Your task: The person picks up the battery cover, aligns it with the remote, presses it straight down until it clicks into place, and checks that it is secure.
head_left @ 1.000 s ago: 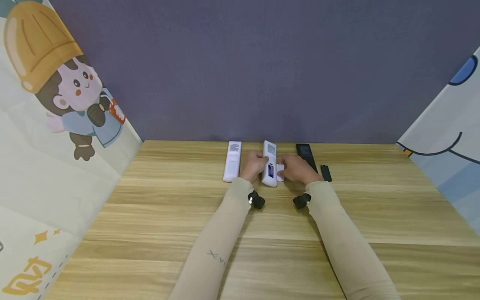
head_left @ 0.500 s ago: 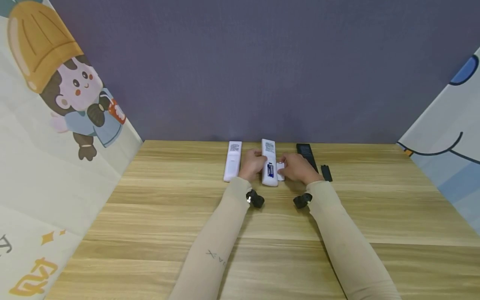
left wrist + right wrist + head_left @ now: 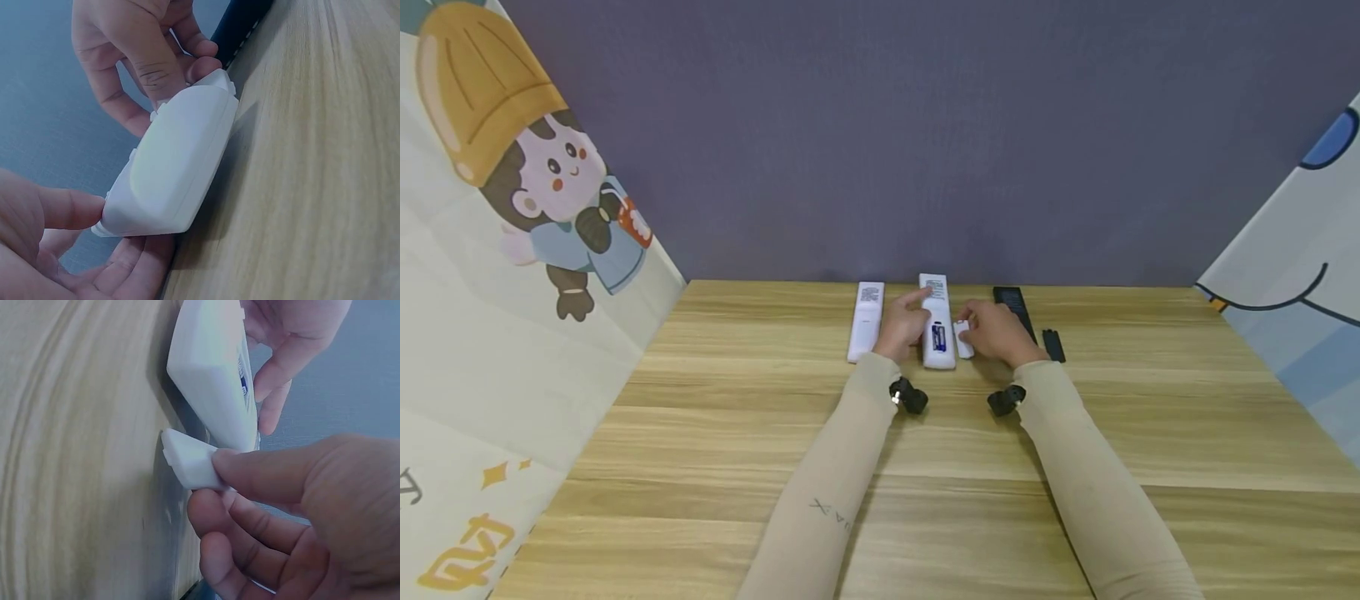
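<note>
In the head view, a white remote control point(image 3: 937, 359) lies back side up, with its compartment uncovered and blue batteries point(image 3: 939, 337) inside. My left hand point(image 3: 901, 325) grips its left side, the index finger stretched over the upper part. In the left wrist view, the thumb rests on top and other fingers curl underneath the remote point(image 3: 175, 162). Just right of the remote, my right hand point(image 3: 997, 331) pinches a small white battery cover point(image 3: 963, 343) between thumb and fingers. The right wrist view shows this cover point(image 3: 190, 461) tilted, close to the remote's end; whether they touch I cannot tell.
A second white remote point(image 3: 866, 321) lies face down to the left. A black remote point(image 3: 1013, 310) lies right, partly hidden by my right hand, with a black battery cover point(image 3: 1053, 345) beside it. The wooden table point(image 3: 955, 500) meets a dark wall point(image 3: 925, 150) behind.
The white remote has shifted slightly away and to the left. My left index finger has stretched out over it. The white battery cover has turned in my right fingers and looks narrower.
</note>
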`<state>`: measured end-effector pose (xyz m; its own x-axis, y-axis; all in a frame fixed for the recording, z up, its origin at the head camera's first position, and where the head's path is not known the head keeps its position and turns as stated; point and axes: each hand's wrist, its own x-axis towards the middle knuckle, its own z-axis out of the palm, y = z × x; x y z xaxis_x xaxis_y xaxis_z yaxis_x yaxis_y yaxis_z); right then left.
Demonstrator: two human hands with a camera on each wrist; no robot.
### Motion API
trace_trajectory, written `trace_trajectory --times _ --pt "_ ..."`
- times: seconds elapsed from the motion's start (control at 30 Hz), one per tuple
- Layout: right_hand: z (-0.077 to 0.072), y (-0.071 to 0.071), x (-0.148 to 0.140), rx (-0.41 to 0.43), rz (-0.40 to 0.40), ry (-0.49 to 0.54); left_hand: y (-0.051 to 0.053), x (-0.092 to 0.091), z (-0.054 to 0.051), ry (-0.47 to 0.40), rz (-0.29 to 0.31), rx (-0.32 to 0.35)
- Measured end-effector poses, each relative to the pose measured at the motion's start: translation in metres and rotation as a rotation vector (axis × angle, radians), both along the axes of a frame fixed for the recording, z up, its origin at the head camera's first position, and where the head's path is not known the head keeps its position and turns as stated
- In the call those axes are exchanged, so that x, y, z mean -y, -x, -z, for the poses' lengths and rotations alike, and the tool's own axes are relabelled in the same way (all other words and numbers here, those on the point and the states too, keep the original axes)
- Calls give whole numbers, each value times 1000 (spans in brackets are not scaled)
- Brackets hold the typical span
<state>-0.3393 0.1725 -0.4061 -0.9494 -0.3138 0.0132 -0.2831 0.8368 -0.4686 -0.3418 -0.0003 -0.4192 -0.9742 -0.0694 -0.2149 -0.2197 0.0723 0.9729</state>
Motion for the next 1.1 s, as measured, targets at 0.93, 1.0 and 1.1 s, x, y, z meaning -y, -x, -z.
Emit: trace_trajectory --times 0.93,1.0,1.1 --pt "-8 2 -5 23 46 -9 9 2 6 -66 64 3" --pt "-9 2 -5 28 50 -6 8 3 5 -87 64 12" --pt "-10 1 -5 29 51 -2 8 3 5 -117 59 24"
